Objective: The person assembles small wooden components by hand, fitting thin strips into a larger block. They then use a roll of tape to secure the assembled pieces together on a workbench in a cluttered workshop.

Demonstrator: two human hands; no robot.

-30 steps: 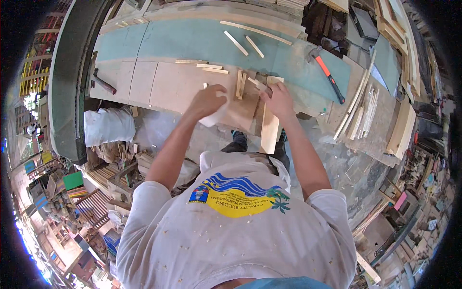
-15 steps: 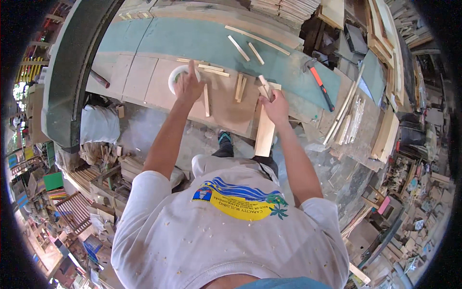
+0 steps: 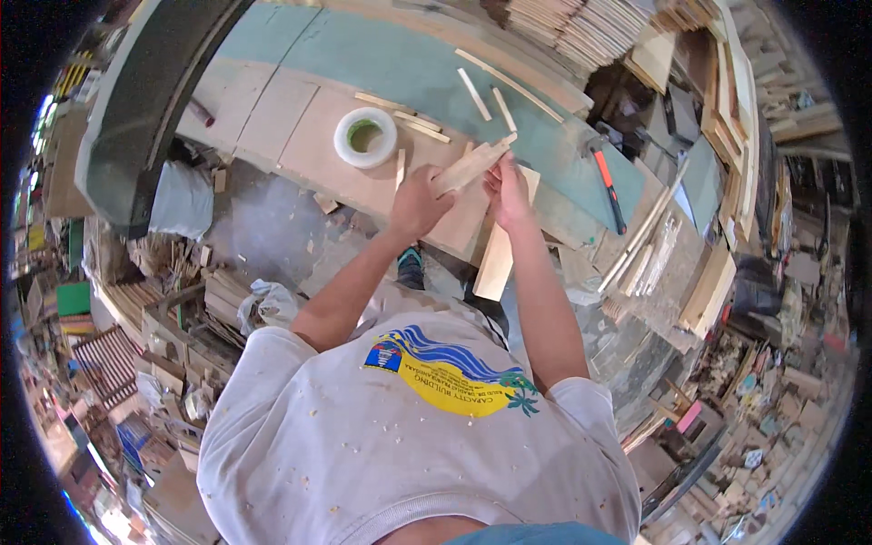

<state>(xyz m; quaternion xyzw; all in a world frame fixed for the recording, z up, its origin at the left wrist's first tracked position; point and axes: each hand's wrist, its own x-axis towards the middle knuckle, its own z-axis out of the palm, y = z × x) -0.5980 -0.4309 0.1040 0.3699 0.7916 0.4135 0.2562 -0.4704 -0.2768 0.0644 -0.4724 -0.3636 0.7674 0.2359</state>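
A short flat piece of pale wood point(image 3: 466, 169) is held at its near end by my left hand point(image 3: 421, 204), its fingers closed around it. My right hand point(image 3: 509, 193) is closed at the far end, where a small wooden strip point(image 3: 502, 141) lies against the flat piece. How far the fingers wrap the strip is partly hidden. Beneath my right hand, a pale plank point(image 3: 496, 259) juts past the bench's near edge. Left of the hands stands a round white tub point(image 3: 341, 145) with a green interior. Thin wooden sticks point(image 3: 422, 133) lie beside it.
A hammer point(image 3: 606, 182) with an orange and black handle rests on the green-topped workbench point(image 3: 391, 68). More thin sticks point(image 3: 473, 94) lie farther back. Bundled strips point(image 3: 658, 241) sit at the right, and a large dark machine frame point(image 3: 145, 118) rises at the left. Wood stacks point(image 3: 590, 32) stand behind.
My left hand has left the white tub and moved right to hold the flat wood piece. My right hand has tilted that piece toward it. The view has shifted slightly.
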